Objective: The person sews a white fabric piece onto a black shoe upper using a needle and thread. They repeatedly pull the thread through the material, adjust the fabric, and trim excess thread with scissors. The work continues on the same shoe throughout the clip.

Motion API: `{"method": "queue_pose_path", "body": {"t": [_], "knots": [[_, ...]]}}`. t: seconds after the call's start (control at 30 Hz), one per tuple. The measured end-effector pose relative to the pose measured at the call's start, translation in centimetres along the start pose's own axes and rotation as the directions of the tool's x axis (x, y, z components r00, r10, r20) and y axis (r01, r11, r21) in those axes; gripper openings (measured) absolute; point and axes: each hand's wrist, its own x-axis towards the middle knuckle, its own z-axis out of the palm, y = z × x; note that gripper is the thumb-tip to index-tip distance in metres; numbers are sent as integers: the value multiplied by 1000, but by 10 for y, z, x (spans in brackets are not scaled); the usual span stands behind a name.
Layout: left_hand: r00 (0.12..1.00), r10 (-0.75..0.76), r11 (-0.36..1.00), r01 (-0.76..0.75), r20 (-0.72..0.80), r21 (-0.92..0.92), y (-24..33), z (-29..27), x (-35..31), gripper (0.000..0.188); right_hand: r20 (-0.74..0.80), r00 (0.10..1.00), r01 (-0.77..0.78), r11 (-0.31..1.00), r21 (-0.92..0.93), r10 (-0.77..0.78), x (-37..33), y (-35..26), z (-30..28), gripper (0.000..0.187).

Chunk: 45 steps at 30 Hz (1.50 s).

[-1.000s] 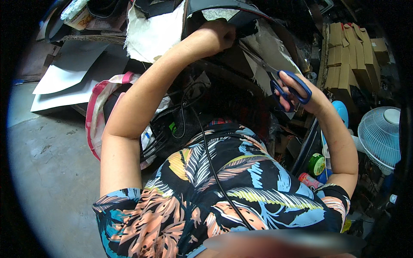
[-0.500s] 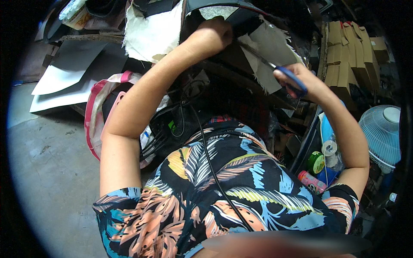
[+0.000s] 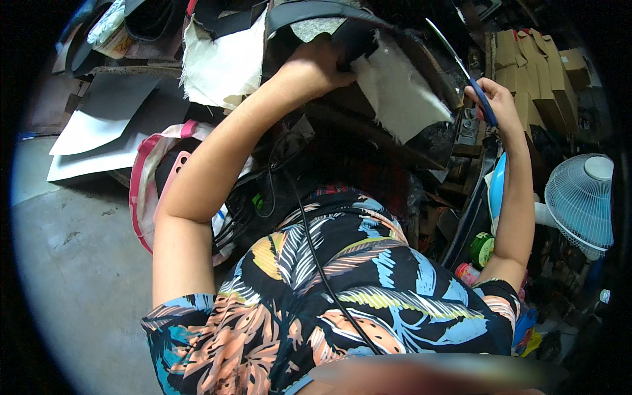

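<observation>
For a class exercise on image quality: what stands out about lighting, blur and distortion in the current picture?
Head view: fisheye distortion, with a black curved border and bluish tint beside the floor; head view: white sheets look bright, while space below the left hand sinks into shadow; head view: a blurred patch sits at the lower edge.

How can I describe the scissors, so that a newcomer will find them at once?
Start at the brown cardboard boxes at the upper right. Just left of them, the person's right hand holds the scissors. Blue-handled, with thin, shiny metal pointing up and left, they stand out from the brown boxes and the frayed white cloth.
</observation>
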Motion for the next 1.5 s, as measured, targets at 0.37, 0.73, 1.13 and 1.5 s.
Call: {"method": "queue_pose_path", "body": {"t": [0.37, 0.73, 1.13, 1.5], "knots": [[993, -113, 994, 113, -35, -4, -8, 10, 24, 24, -113, 992, -103, 853, -512, 52, 82, 51, -4, 54], [998, -64, 997, 63, -7, -47, -16, 7, 24, 36, -225, 584, 629, 610, -481, -780, -3, -92, 138, 37], [994, -101, 987, 104, 32, -123, -19, 8, 32, 32, -156, 433, 738, 448, -504, -888, 17, -75, 175, 13], [999, -28, 998, 30, 40, -50, -23, 10, 38, 27, 2, 452, 829, 420, -369, -892, 17, -64, 171, 12]]}}
